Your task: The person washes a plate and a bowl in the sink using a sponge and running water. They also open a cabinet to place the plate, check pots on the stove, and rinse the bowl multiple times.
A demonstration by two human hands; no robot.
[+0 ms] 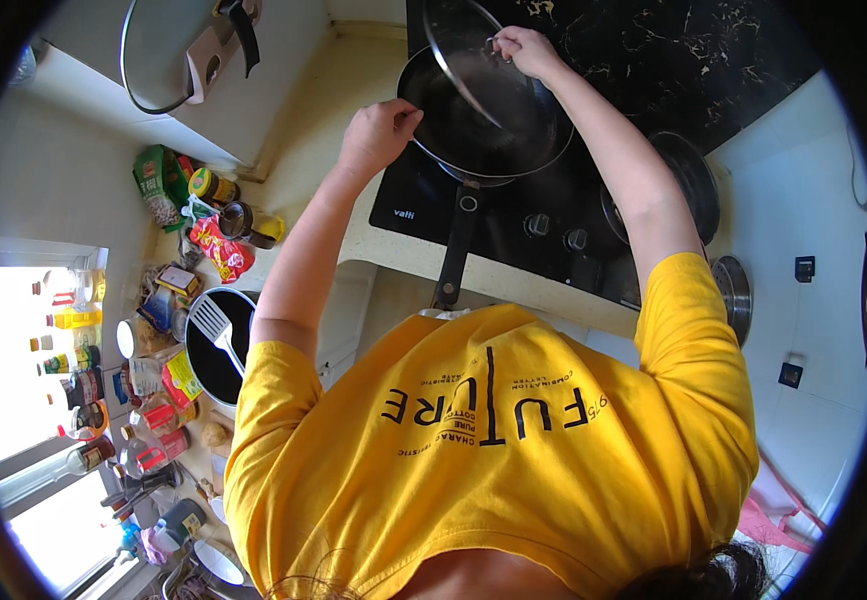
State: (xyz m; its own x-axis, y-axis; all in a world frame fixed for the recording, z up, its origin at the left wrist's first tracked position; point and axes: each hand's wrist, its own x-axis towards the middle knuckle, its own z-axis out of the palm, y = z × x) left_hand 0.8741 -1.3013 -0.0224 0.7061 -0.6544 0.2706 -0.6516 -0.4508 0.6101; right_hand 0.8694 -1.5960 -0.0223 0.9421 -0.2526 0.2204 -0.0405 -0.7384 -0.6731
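Observation:
A dark frying pan (471,154) sits on the left side of a black glass gas hob (418,202), its black handle (460,247) pointing towards me. My right hand (527,52) grips the handle of a glass lid (471,45). The lid is tilted steeply over the pan, its metal rim low inside the pan's opening. By the pan's left rim is my left hand (381,135), fingers curled together. Nothing shows in that hand, though its palm is hidden. The pan's inside looks dark, and its contents cannot be made out.
A second dark pan (685,180) stands at the hob's right, partly behind my right arm. On the left counter are a black pot (212,367) with a slotted turner (212,322) across it, jars and food packets (223,247). Another glass lid (163,60) hangs at upper left.

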